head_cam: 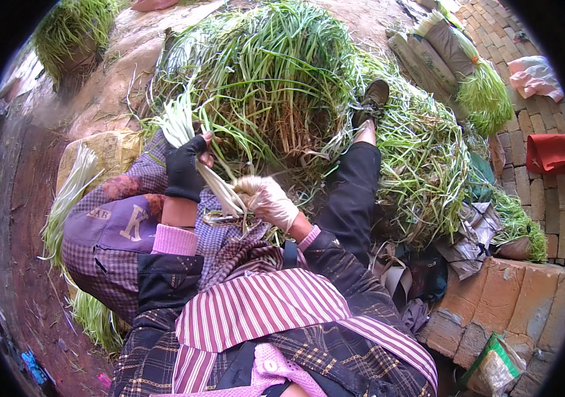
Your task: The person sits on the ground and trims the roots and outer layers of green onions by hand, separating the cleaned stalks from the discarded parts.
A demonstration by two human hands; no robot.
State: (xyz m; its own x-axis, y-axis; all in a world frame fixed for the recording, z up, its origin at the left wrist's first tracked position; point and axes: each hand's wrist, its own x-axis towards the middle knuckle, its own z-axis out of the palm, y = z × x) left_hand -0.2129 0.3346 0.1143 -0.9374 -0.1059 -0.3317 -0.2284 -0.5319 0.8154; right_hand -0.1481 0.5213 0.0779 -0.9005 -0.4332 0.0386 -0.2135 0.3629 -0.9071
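My left hand (186, 168), in a black fingerless glove, grips a bunch of pale, chive-like stalks (178, 119). The bunch slants from upper left down to the right, its lower ends fanning out above my lap. At those ends is my right hand (267, 201), in a whitish glove, fingers curled and slightly blurred. A thin stalk runs into its fingers. Just beyond both hands rises a big heap of unsorted green plants (267, 74), brown roots hanging towards me. A checked cloth (218, 248) covers my lap under the hands.
My right leg (349, 183) stretches out beside the heap. Loose leaves (421, 164) are piled to its right. Pale trimmed stalks (71, 198) lie on a yellow sack (113, 144) at left. Bricks (506, 302) stand at lower right; a tied bundle (483, 94) lies at upper right.
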